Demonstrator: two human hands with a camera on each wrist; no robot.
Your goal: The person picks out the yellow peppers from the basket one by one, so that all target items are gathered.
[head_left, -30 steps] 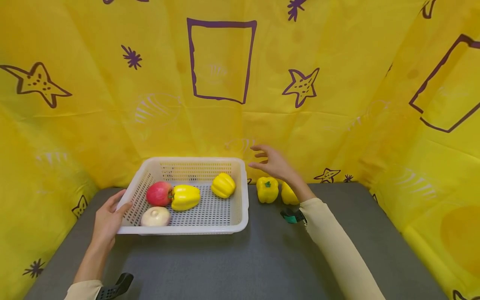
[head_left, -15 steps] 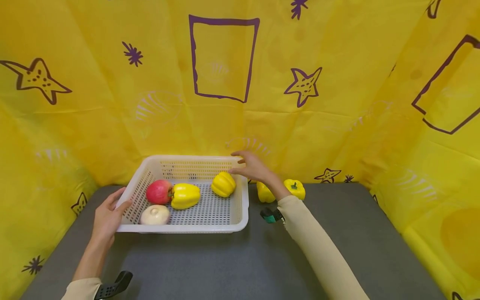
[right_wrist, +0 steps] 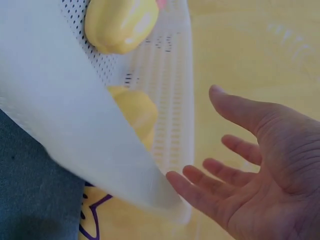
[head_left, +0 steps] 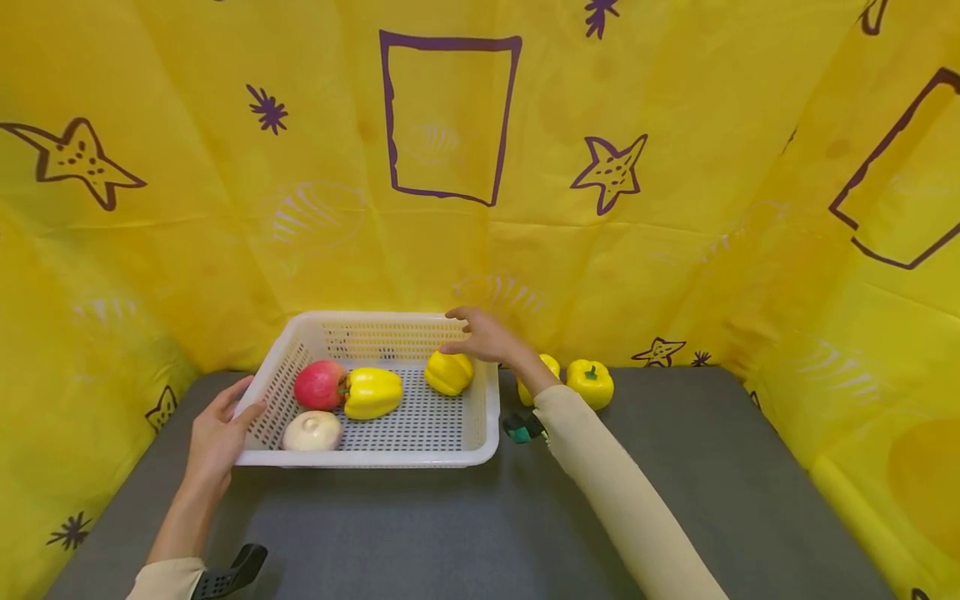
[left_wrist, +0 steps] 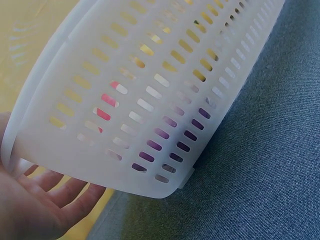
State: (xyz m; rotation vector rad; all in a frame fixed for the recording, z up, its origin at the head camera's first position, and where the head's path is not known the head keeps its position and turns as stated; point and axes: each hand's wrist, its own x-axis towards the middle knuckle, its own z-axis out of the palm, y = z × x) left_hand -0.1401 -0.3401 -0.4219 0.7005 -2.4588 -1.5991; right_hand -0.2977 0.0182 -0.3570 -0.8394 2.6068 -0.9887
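Observation:
My left hand (head_left: 213, 442) grips the left rim of a white perforated plastic basket (head_left: 367, 459), thumb over the edge, fingers (left_wrist: 75, 192) against the outside. My right hand (head_left: 483, 337) hovers over the basket's right back corner, its fingers spread and apart from one another. It overlaps the top of a yellow bell pepper (head_left: 450, 377) inside the right end; nothing lies in its palm (right_wrist: 285, 185). Towards the left of the basket lie another yellow bell pepper (head_left: 372, 394), a red round fruit (head_left: 319, 385) and a pale, turnip-like vegetable (head_left: 312, 432), purple through the slots.
Right of the basket, two more yellow bell peppers stand on the dark grey table (head_left: 390, 533): one (head_left: 590, 383) in full view, the other (head_left: 551, 364) partly behind the right forearm. A yellow patterned cloth (head_left: 435, 258) hangs close behind and at both sides.
My right hand has moved left, from above the peppers on the table to over the basket's right end. My left hand and the basket have stayed in place.

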